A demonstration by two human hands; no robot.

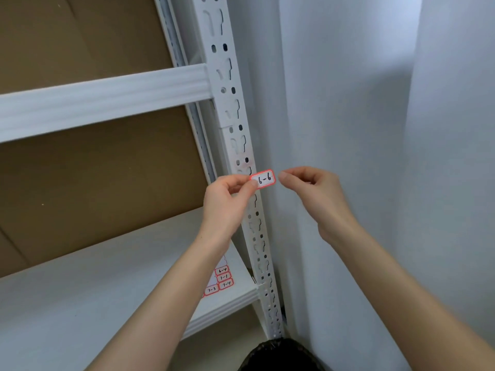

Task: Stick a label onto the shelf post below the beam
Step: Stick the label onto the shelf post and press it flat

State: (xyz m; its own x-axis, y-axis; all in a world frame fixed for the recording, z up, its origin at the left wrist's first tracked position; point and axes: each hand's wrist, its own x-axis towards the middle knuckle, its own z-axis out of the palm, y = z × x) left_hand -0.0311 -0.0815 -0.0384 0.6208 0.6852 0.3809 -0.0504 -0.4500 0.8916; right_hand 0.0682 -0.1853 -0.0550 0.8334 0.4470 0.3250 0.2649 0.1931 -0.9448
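Note:
A white perforated shelf post (232,108) runs from the top centre down to the floor. A white ribbed beam (107,99) joins it from the left. My left hand (227,199) pinches the left end of a small white label with a red border (265,179), marked "6-6". The label is held in front of the post, well below the beam. My right hand (313,194) is just right of the label, thumb and forefinger close together, a small gap away from its edge.
A white shelf board (93,290) lies below, with a sheet of red-bordered labels (221,281) on it near the post. Brown cardboard (93,178) backs the shelf. A pale wall (348,129) stands right of the post. A dark object (278,356) is at the bottom.

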